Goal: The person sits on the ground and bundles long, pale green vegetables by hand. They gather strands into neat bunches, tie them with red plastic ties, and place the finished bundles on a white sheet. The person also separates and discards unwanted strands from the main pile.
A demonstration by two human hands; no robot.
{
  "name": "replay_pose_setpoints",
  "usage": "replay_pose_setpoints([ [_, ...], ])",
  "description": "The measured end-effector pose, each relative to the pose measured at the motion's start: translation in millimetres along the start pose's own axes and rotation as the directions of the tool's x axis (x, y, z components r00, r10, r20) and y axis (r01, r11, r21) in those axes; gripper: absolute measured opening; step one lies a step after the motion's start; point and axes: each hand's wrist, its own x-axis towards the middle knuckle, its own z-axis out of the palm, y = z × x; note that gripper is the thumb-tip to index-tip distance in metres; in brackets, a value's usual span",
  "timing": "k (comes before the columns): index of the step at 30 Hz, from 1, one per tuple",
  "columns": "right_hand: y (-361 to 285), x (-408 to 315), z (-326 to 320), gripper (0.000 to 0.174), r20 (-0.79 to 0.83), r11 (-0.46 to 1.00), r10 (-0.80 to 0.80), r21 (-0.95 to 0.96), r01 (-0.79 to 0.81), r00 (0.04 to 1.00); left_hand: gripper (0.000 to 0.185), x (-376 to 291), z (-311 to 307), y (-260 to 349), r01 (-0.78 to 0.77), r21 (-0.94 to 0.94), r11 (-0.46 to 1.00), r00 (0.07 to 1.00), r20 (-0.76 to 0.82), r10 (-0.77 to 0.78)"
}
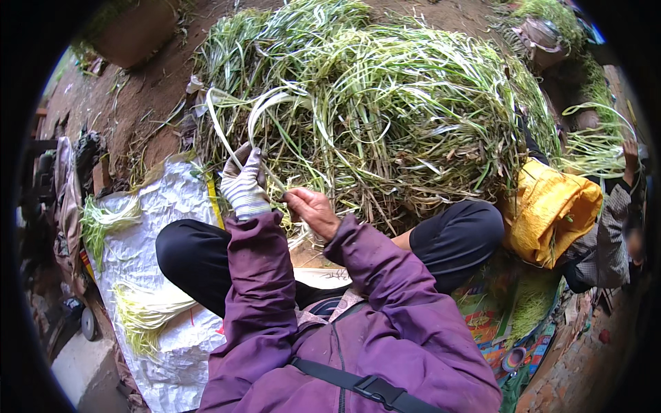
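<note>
My left hand [245, 181], in a white glove with dark stripes, is closed around a few long pale green-white stalks [251, 121]. They loop up from my fist and bend over towards the pile. My bare right hand [313, 210] pinches the lower end of a stalk [273, 179] just right of the glove. Directly beyond both hands rises a large heap of long-leaved green plants [403, 103], with brown, withered matter along its near side. On the white plastic sheet [170, 371] to my left lie a bundle of pale trimmed stalks [150, 310] and a smaller bundle [116, 219].
A yellow woven sack [552, 211] stands by my right knee. Beyond it, another person's hand [630, 155] holds pale stalks [594, 149]. A colourful printed sheet [490, 320] lies at lower right. A concrete block [85, 361] stands at lower left; bare soil [139, 98] lies beyond.
</note>
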Motion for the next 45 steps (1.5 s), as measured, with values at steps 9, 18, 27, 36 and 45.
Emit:
replay_pose_setpoints([
  [9, 12, -16, -33, 0.023, -0.086, 0.983, 0.133, 0.135, -0.121, 0.987, 0.023, 12, -9, -39, 0.37, -0.064, 0.927, 0.877, 0.352, -0.326],
  [18, -4, -19, -43, 0.041, -0.059, 0.878, 0.311, 0.401, -0.262, 0.949, 0.026, -4, -11, -44, 0.363, 0.116, 0.924, 0.88, 0.282, -0.382],
  [27, -63, -42, -64, 0.026, 0.047, 0.767, -0.11, 0.64, 0.054, 0.993, 0.027, 13, -24, -45, 0.379, 0.026, 0.925, 0.913, 0.156, -0.378],
  [36, -4, -11, -72, 0.023, -0.103, 0.494, -0.265, -0.868, 0.043, 0.959, 0.028, 5, -12, -59, 0.24, 0.135, 0.961, 0.935, 0.234, -0.266],
  [45, 20, -7, -44, 0.018, -0.06, 0.977, 0.159, -0.133, -0.166, 0.985, 0.022, -28, -11, -90, 0.13, 0.249, 0.96, 0.908, 0.36, -0.216],
])
